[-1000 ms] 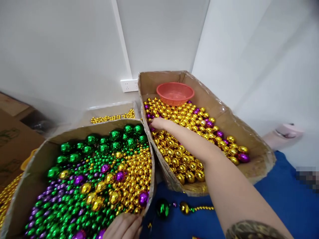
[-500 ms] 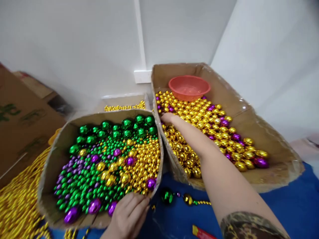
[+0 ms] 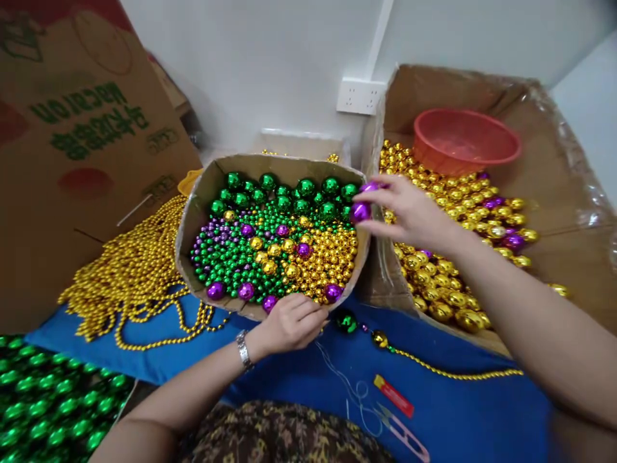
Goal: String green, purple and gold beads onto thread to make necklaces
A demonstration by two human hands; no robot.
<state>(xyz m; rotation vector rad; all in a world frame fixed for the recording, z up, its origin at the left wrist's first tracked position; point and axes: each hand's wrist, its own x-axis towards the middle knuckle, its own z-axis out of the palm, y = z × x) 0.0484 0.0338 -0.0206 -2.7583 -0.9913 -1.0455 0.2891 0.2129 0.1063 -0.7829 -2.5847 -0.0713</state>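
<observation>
My right hand [image 3: 400,212] is closed around two shiny purple balls [image 3: 360,211] at the right rim of the smaller cardboard box [image 3: 364,260]. Sorted in that box are large green balls [image 3: 306,188], small gold beads [image 3: 332,257], small green beads [image 3: 219,257] and several purple balls. My left hand [image 3: 295,321] rests at the box's front edge with fingers curled together; what they hold is hidden. Below it, thin clear thread [image 3: 332,366] trails over the blue cloth. A strand of gold beads [image 3: 448,370] ends in a big green ball [image 3: 346,320].
A larger box [image 3: 569,244] at right holds gold and purple balls and a red basin [image 3: 467,145]. Pink-handled scissors [image 3: 407,437] and a red-yellow cutter [image 3: 394,395] lie on the blue cloth [image 3: 482,411]. Gold bead strands [image 3: 139,276] heap at left, near green balls [image 3: 43,399].
My right hand has come out of the larger box leftward, now with purple balls in it. My left hand stays at the smaller box's front edge. The view has swung left and down.
</observation>
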